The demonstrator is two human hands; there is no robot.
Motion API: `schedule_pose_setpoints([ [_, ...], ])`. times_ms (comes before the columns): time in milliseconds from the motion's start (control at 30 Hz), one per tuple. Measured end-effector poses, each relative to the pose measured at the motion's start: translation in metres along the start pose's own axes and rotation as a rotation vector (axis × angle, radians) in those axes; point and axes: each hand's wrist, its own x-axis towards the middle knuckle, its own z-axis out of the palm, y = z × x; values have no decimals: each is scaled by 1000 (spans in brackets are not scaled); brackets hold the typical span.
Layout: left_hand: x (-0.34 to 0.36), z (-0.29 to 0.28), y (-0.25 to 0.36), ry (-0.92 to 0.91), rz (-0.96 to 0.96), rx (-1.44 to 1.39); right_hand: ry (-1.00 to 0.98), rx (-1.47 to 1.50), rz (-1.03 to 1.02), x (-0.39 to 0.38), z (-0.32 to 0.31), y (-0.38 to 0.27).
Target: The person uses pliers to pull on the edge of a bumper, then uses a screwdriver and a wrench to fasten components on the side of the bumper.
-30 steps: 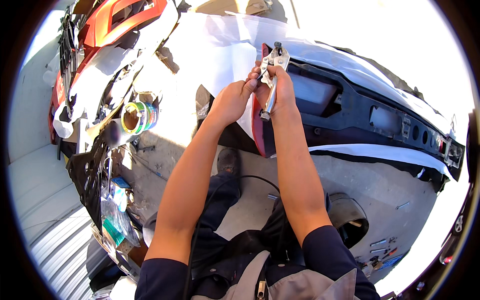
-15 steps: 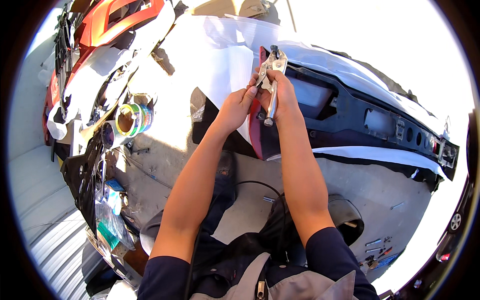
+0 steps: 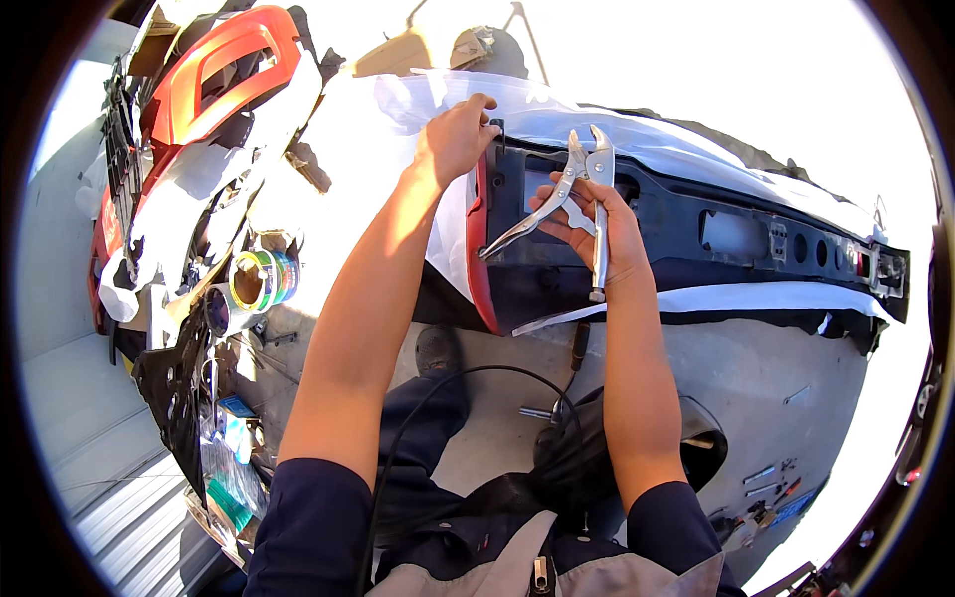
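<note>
In my right hand (image 3: 609, 221) is a pair of silver locking pliers (image 3: 569, 189), with its jaws pointing away from me and its handles spread wide. The pliers are over a long dark car bumper (image 3: 686, 224) lying inner side up, apart from its edge. My left hand (image 3: 456, 139) is at the far left corner of the bumper, above its red end edge (image 3: 479, 249). Its thumb and fingers are apart and seem to hold nothing. Right beside the thumb, a small black tab (image 3: 498, 129) stands up at the corner.
White sheeting (image 3: 686, 154) lies beneath and around the bumper. Paint cans (image 3: 261, 279), an orange-red panel (image 3: 224, 75) and scrap parts crowd the left. A black cable (image 3: 477, 370) loops over my legs. Small tools (image 3: 761, 483) lie on the floor at lower right.
The pliers came off the bumper's corner, and their handles spread. My right hand carried them right and nearer me. My left hand let go of them and moved up-left to the corner.
</note>
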Motion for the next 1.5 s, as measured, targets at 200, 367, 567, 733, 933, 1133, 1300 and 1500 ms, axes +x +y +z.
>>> schedule_pose_setpoints([
  [200,18,22,-23,-51,-70,-351,262,42,-85,-58,-49,-28],
  [367,9,30,-38,-50,-93,-706,346,92,-123,-76,-70,-37],
  [567,13,39,-19,-16,-55,-633,399,87,-156,-90,-77,-51],
  [733,5,28,-36,12,-327,-808,345,103,-176,-81,-69,-38],
  [933,9,45,-28,-6,-250,-790,368,134,-257,-87,-73,-51],
  [1133,15,32,-92,6,-139,-637,384,197,-256,-65,-74,-43],
  [1300,32,67,-129,37,6,-447,486,94,-480,-101,-125,-77],
  [1500,46,46,-150,-50,112,-443,665,-188,-542,-193,-206,-119],
])
